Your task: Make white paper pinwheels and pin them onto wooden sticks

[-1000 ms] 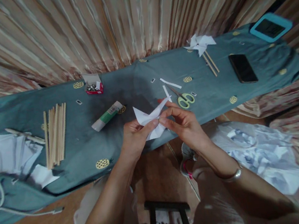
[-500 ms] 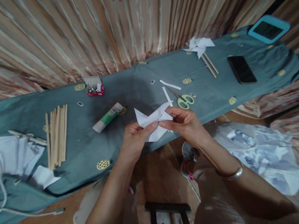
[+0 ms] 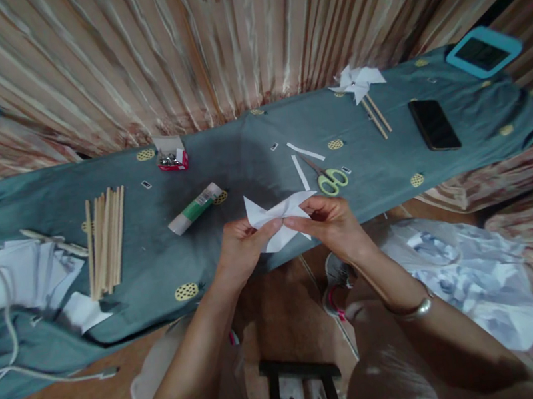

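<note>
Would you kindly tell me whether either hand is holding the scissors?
No, the left hand and right hand grip the folded paper, while the scissors lie on the cloth.

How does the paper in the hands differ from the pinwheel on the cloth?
The left hand and right hand hold the paper; the pinwheel lies on the cloth. Two sticks jut from under the pinwheel; the paper shows none. Both are white with pointed tips.

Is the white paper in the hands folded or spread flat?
Folded: the white paper shows pointed flaps bent inward where the left hand and right hand pinch it.
</note>
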`<move>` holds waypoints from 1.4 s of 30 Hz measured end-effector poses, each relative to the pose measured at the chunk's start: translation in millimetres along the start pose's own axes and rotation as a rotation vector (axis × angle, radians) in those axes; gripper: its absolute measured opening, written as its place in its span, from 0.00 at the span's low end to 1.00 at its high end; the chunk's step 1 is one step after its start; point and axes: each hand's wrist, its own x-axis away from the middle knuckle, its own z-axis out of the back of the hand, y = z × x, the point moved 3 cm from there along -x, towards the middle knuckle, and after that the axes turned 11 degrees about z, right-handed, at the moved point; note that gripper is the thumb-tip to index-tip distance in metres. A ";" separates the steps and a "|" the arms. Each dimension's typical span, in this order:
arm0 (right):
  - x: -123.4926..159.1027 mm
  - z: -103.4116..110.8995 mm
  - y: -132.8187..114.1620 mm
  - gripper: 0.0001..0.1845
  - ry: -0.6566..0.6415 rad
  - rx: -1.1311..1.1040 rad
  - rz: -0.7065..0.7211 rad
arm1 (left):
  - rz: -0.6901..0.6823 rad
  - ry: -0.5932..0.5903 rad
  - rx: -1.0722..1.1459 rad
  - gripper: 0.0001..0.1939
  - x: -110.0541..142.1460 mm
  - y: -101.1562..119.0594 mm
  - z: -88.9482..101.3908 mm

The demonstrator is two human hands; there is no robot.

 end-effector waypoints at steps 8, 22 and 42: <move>0.6 -2.2 0.3 0.17 0.003 0.011 -0.017 | -0.098 0.055 -0.120 0.18 -0.8 1.2 4.9; -0.4 -4.1 3.2 0.14 0.076 -0.043 -0.068 | -0.077 0.106 0.052 0.12 -0.6 2.7 -0.9; -0.8 -3.2 8.3 0.15 0.038 -0.115 -0.080 | -0.123 0.102 0.048 0.14 -2.2 0.5 -0.7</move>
